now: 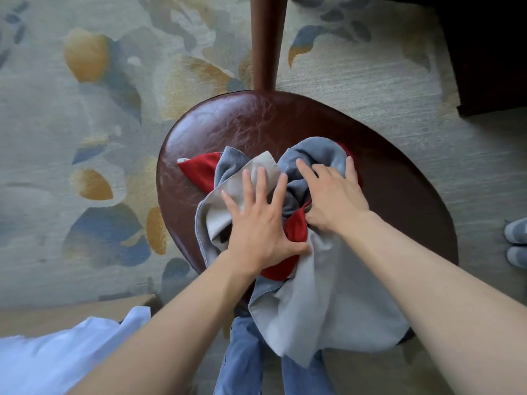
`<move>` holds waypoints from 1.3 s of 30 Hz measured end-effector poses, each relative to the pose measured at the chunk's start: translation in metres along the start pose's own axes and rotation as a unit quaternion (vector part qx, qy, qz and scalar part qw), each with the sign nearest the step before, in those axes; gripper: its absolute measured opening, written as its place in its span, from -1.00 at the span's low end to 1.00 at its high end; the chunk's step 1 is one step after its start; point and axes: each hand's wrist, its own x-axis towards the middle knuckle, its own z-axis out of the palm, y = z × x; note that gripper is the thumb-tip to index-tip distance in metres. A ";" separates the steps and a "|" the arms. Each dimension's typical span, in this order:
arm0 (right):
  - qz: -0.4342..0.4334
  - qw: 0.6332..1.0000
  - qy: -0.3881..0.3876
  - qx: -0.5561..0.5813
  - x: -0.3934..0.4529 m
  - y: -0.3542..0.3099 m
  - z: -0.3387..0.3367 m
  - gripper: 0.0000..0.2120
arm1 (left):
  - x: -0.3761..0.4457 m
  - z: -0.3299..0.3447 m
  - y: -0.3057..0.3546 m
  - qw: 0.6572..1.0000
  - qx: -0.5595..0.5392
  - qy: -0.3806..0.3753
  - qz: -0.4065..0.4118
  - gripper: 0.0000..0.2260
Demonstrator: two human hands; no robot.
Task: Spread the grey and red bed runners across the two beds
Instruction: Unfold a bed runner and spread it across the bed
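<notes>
**Runners bundled on chair seat, both hands laid on the heap**

Nearest: blue trousers (242,354) and a white sleeve (57,357) at frame bottom. A pale grey fold of the bed runners (322,303) hangs off the seat's near edge, so weight is pulling it floorward. Left hand (256,220): fingers splayed flat on the pale lining, thumb tucked against red cloth, pressing rather than clenched, probably to pin the pile. Right hand (333,195): grip part-curled into the blue-grey folds, likely gathering them; a full grasp cannot be told. The heap sits tangled on the brown leather chair seat (242,121). Beyond: patterned carpet (85,109). No bed is seen; spreading is not yet begun.
</notes>
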 end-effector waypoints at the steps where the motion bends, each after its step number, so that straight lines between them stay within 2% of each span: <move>1: -0.007 1.000 -0.006 -0.009 0.001 -0.001 -0.001 -0.19 | 0.002 0.003 0.002 1.000 0.016 -0.001 -0.018 0.22; 5: -0.042 0.998 0.009 -0.041 -0.001 -0.002 -0.002 -0.51 | 0.015 0.007 -0.004 0.991 -0.026 -0.054 -0.120 0.31; 9: -0.087 0.996 0.031 -0.006 -0.002 0.002 0.002 -0.52 | 0.025 0.011 -0.008 0.989 -0.045 -0.099 -0.098 0.22; 11: -0.116 0.993 0.006 -0.008 0.001 0.005 0.001 -0.42 | 0.024 0.014 -0.009 0.994 -0.038 -0.086 -0.062 0.10; 16: -0.109 0.986 -0.126 0.032 0.001 0.007 -0.004 0.21 | 0.017 0.018 -0.007 0.998 -0.015 -0.059 0.010 -0.31; 18: -0.106 0.982 -0.150 0.036 -0.006 0.003 0.000 0.33 | 0.017 0.015 -0.008 0.998 -0.024 -0.045 0.039 -0.50; 20: -0.087 0.983 -0.158 0.019 -0.013 -0.003 0.007 0.25 | 0.016 0.012 -0.009 0.996 -0.045 -0.048 0.058 -0.56; 21: -0.075 0.986 -0.147 0.008 -0.016 -0.005 0.012 0.09 | 0.012 0.011 -0.008 0.995 -0.052 -0.060 0.060 -0.52; 23: -0.059 0.992 -0.110 0.011 -0.020 -0.006 0.016 -0.35 | 0.001 0.014 -0.004 0.993 -0.036 -0.106 0.046 -0.18; 24: -0.053 0.993 -0.099 0.020 -0.022 -0.006 0.017 -0.50 | -0.007 0.017 -0.001 0.991 -0.009 -0.128 0.032 -0.01; 25: -0.053 0.994 -0.096 0.026 -0.025 -0.007 0.017 -0.60 | -0.016 0.022 0.002 0.990 0.024 -0.139 0.018 0.08; 26: -0.056 0.994 -0.093 0.024 -0.028 -0.007 0.017 -0.66 | -0.023 0.027 0.005 0.990 0.054 -0.133 0.009 0.08; 28: -0.072 0.996 -0.060 -0.008 -0.035 -0.009 0.019 -0.74 | -0.030 0.035 0.006 0.993 0.088 -0.077 0.005 -0.15; 29: -0.087 0.995 -0.031 -0.040 -0.038 -0.009 0.021 -0.76 | -0.028 0.035 0.005 0.994 0.092 -0.059 0.010 -0.27; 31: -0.121 0.987 0.019 -0.103 -0.041 -0.008 0.020 -0.74 | -0.022 0.029 0.002 0.995 0.076 -0.054 0.028 -0.37; 33: -0.138 0.981 0.014 -0.133 -0.041 -0.008 0.014 -0.61 | -0.019 0.019 -0.001 0.996 0.058 -0.049 0.047 -0.44; 37: -0.096 0.994 -0.058 -0.010 -0.046 -0.013 0.003 -0.57 | -0.028 0.005 -0.003 0.997 0.041 -0.021 0.064 -0.54; 39: -0.068 0.994 -0.080 0.043 -0.053 -0.021 -0.003 -0.42 | -0.037 0.001 -0.008 0.997 0.042 -0.016 0.063 -0.52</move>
